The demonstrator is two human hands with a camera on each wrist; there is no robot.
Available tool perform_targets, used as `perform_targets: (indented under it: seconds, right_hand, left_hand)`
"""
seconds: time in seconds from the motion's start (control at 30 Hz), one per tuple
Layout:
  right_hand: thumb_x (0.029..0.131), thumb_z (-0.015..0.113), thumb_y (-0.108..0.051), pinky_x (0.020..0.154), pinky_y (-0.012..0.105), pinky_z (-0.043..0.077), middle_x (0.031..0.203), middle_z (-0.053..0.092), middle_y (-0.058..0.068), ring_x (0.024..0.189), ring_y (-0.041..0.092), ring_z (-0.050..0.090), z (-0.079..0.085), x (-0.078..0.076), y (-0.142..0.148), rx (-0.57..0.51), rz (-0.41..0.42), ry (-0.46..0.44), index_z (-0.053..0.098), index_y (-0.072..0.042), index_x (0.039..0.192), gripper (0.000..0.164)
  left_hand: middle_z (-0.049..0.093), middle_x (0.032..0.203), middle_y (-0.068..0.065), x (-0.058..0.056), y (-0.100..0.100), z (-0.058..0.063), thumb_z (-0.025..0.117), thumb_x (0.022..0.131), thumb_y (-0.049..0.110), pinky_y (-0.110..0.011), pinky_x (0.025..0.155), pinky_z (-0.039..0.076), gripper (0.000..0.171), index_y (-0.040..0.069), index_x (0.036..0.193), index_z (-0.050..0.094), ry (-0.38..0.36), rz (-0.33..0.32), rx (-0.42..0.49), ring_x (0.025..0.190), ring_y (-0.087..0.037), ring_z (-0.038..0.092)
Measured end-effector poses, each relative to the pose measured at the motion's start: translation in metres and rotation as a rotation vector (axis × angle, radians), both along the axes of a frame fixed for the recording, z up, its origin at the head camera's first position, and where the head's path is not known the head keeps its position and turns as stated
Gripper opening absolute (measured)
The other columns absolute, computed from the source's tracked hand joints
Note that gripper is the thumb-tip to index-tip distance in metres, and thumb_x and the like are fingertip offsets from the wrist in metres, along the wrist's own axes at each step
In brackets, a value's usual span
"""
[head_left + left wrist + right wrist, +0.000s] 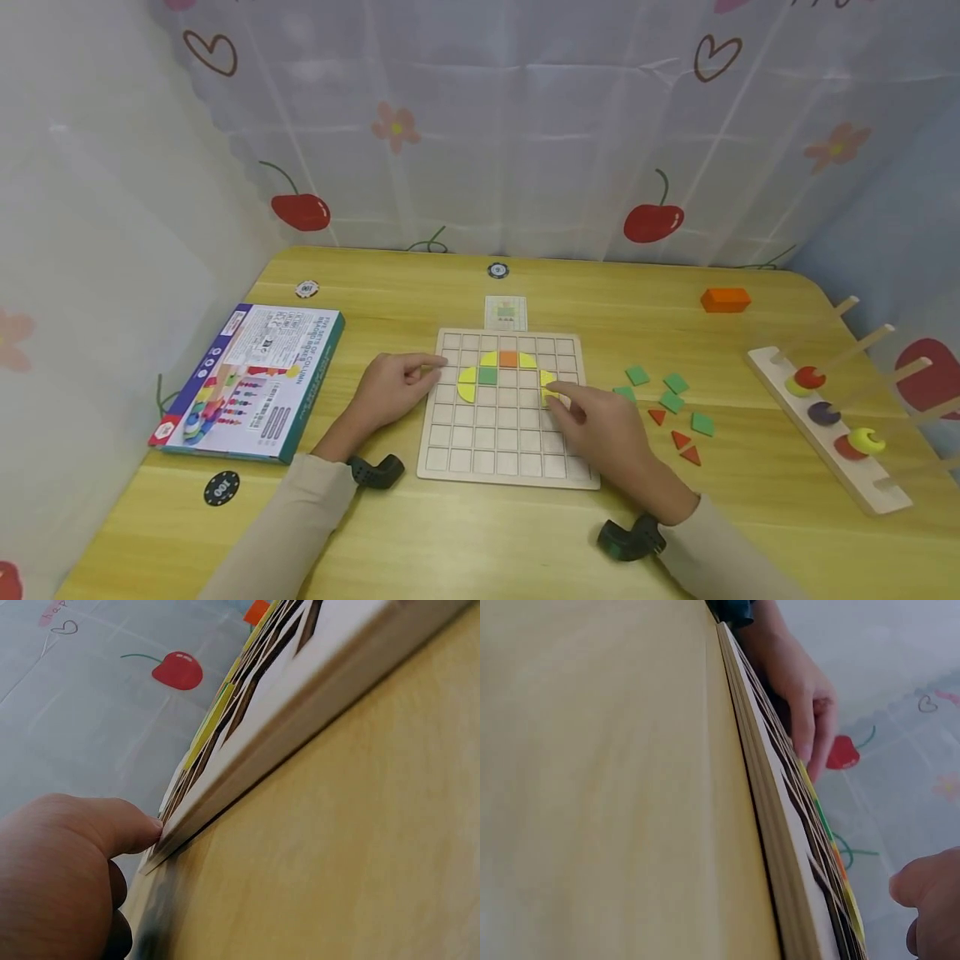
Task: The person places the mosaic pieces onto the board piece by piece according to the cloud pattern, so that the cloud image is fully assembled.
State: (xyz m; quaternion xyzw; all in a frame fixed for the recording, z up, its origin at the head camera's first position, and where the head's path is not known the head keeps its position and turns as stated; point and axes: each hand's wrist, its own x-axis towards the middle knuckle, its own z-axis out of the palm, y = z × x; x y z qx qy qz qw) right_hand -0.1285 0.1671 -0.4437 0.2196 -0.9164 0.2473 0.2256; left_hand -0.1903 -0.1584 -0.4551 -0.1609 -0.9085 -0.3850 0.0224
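Note:
A wooden grid board (pixel 507 462) lies on the table, with yellow quarter-round tiles (pixel 467 390), a green square tile (pixel 487 376) and an orange square tile (pixel 508 359) in its cells. My left hand (pixel 393 387) touches the board's left edge with its fingertips; in the left wrist view one straight finger (pixel 127 825) meets the rim. Over the right part of the board, my right hand (pixel 606 429) pinches a yellow quarter-round tile (pixel 548 399) between thumb and index finger, just below another yellow tile (pixel 547 377). Its fingers partly cover the tile.
Loose green squares (pixel 671 402) and red triangles (pixel 681 440) lie right of the board. A pattern card (pixel 506 312) sits behind it. A boxed toy (pixel 255 375) and poker chips (pixel 222 488) are left; a peg stand (pixel 832 442) and orange block (pixel 725 300) are right.

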Motion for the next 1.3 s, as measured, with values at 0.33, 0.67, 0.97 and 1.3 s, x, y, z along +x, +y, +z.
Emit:
perform_targets:
  seconds: [0.33, 0.67, 0.97, 1.3]
  right_hand:
    - [0.084, 0.082, -0.016, 0.039, 0.020, 0.025, 0.055, 0.047, -0.011, 0.044, 0.000, 0.030, -0.007, 0.013, 0.056, 0.025, -0.158, 0.074, 0.078, -0.006, 0.106, 0.024]
    - [0.086, 0.081, -0.021, 0.036, 0.025, 0.026, 0.062, 0.068, 0.007, 0.040, 0.003, 0.035, -0.006, 0.017, 0.075, 0.114, -0.246, 0.033, 0.074, 0.001, 0.110, 0.033]
    - [0.087, 0.080, -0.025, 0.035, 0.025, 0.022, 0.061, 0.066, 0.002, 0.038, 0.002, 0.028, -0.006, 0.016, 0.079, 0.169, -0.262, 0.018, 0.075, -0.005, 0.118, 0.037]
    - [0.087, 0.080, -0.024, 0.036, 0.025, 0.021, 0.049, 0.044, -0.009, 0.039, 0.002, 0.024, -0.006, 0.016, 0.078, 0.169, -0.256, -0.003, 0.076, -0.001, 0.113, 0.035]
  left_hand:
    - [0.036, 0.053, 0.008, 0.000, 0.000, 0.000, 0.071, 0.098, 0.026, -0.028, 0.053, 0.030, 0.019, 0.023, 0.114, 0.080, -0.004, 0.002, 0.001, 0.048, -0.009, 0.031]
    - [0.037, 0.052, 0.008, 0.000, -0.001, 0.000, 0.071, 0.098, 0.025, -0.028, 0.053, 0.030, 0.019, 0.023, 0.114, 0.080, 0.000, -0.001, 0.002, 0.048, -0.009, 0.031]
    - [0.037, 0.053, 0.008, -0.001, -0.001, 0.000, 0.070, 0.098, 0.025, -0.028, 0.053, 0.031, 0.019, 0.023, 0.114, 0.080, -0.004, 0.000, 0.001, 0.048, -0.009, 0.032]
    - [0.037, 0.053, 0.008, 0.001, -0.001, 0.001, 0.071, 0.098, 0.026, -0.028, 0.052, 0.030, 0.019, 0.023, 0.115, 0.079, -0.008, -0.007, 0.004, 0.048, -0.009, 0.031]
